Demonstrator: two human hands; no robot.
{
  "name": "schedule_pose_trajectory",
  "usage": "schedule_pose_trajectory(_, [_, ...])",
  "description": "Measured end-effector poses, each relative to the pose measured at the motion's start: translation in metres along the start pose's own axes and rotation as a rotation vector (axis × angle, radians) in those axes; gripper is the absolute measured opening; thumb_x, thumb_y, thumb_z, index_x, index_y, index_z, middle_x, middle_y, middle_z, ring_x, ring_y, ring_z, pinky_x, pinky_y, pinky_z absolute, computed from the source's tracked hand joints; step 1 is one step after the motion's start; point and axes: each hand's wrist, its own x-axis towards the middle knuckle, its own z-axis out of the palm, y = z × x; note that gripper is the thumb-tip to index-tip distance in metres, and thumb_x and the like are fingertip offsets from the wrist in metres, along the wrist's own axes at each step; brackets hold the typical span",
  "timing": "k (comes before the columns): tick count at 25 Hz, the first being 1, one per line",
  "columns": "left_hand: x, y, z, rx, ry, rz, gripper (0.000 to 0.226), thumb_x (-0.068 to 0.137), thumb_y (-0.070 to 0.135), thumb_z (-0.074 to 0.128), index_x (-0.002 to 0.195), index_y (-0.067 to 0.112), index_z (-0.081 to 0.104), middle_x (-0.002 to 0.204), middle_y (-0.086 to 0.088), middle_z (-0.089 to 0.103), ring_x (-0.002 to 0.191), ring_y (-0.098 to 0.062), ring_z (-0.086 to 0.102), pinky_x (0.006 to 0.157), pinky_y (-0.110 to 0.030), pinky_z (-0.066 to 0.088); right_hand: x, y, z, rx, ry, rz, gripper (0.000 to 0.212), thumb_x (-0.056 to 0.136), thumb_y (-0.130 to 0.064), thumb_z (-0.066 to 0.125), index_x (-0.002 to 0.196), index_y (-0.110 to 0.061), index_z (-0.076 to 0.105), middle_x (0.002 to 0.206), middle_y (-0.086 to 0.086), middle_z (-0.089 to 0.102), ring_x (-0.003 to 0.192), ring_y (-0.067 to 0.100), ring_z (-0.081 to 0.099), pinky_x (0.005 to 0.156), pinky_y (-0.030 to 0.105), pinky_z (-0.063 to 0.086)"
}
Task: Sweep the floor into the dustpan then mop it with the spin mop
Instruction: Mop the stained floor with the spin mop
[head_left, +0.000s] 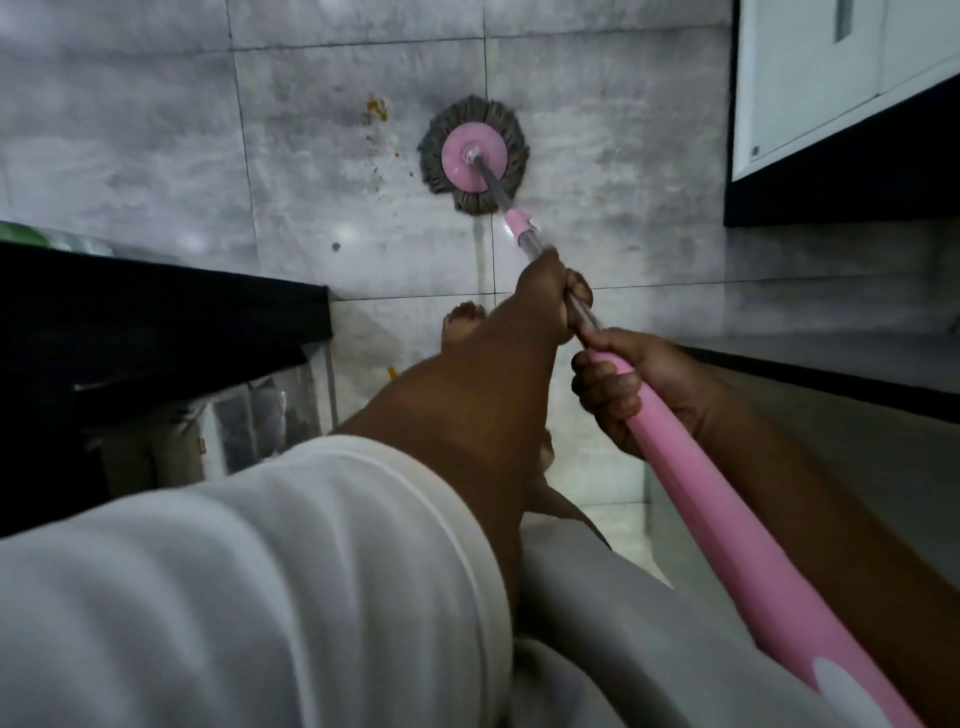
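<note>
Both hands grip the mop handle, mop head flat on the tiled floor.

The left hand (545, 296) curls round the metal shaft, the right hand (618, 384) round the pink handle (727, 519) just behind it. The grey mop head (474, 156) rests on the floor (130, 130), near orange crumbs (376, 111). What seems a bare foot (462, 322) shows below the left hand.

— Any readable text, labels or numbers?
— None legible; only a tiny dark mark on the white cabinet (810, 104), upper right of the frame, too small to read
</note>
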Motion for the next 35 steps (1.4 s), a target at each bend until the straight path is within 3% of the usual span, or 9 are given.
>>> schedule_pose_trajectory(5, [-0.024,-0.102,-0.042,-0.013,0.009,-0.053,0.050,0.104,0.045,0.038,0.065,0.014,0.034,0.037,0.002,0.032,0.024,-0.009,0.030,0.034,-0.009,0.026,-0.033,0.080,-0.047,-0.015,0.011,0.090,0.027,0.088,-0.030,0.054,0.070,-0.013,0.045,0.044,-0.004,0.044,0.029,0.003,0.039,0.028,0.014,0.034])
schedule_pose_trajectory(10, [-0.028,-0.126,-0.059,-0.067,0.002,-0.070,0.045,0.103,0.043,0.041,0.068,0.015,0.034,0.038,0.003,0.032,0.025,-0.008,0.028,0.033,-0.009,0.027,-0.040,0.100,-0.056,-0.019,0.029,0.130,0.024,0.088,-0.028,0.055,0.071,-0.011,0.049,0.045,-0.003,0.045,0.029,0.005,0.039,0.028,0.014,0.033])
schedule_pose_trajectory(15, [-0.010,-0.059,-0.048,-0.119,-0.026,-0.021,0.046,0.102,0.044,0.042,0.067,0.015,0.035,0.041,0.003,0.032,0.026,-0.008,0.029,0.032,-0.010,0.027,-0.014,0.045,-0.018,-0.111,0.035,0.127,0.022,0.085,-0.028,0.057,0.072,-0.012,0.049,0.045,-0.004,0.044,0.029,0.004,0.038,0.026,0.015,0.033])
schedule_pose_trajectory(25, [0.041,0.181,-0.064,-0.320,-0.070,0.162,0.042,0.102,0.044,0.042,0.072,0.017,0.035,0.034,0.004,0.031,0.022,-0.007,0.029,0.033,-0.006,0.026,0.111,-0.103,0.135,-0.352,-0.010,0.097,0.024,0.079,-0.031,0.055,0.069,-0.017,0.039,0.043,-0.007,0.037,0.028,0.001,0.036,0.027,0.013,0.031])
schedule_pose_trajectory(30, [0.050,0.252,-0.109,-0.374,-0.079,0.199,0.049,0.101,0.046,0.044,0.063,0.017,0.033,0.034,0.005,0.033,0.024,-0.006,0.032,0.036,-0.008,0.024,0.162,-0.119,0.198,-0.447,-0.001,0.076,0.036,0.096,-0.032,0.048,0.066,-0.018,0.037,0.044,-0.008,0.034,0.029,0.001,0.032,0.028,0.011,0.028])
schedule_pose_trajectory(35, [0.052,0.269,-0.134,-0.440,-0.070,0.251,0.048,0.101,0.045,0.044,0.065,0.016,0.034,0.034,0.005,0.034,0.022,-0.006,0.032,0.034,-0.005,0.027,0.174,-0.113,0.223,-0.494,-0.001,0.060,0.039,0.099,-0.030,0.046,0.063,-0.016,0.037,0.044,-0.007,0.033,0.029,0.002,0.032,0.029,0.010,0.028])
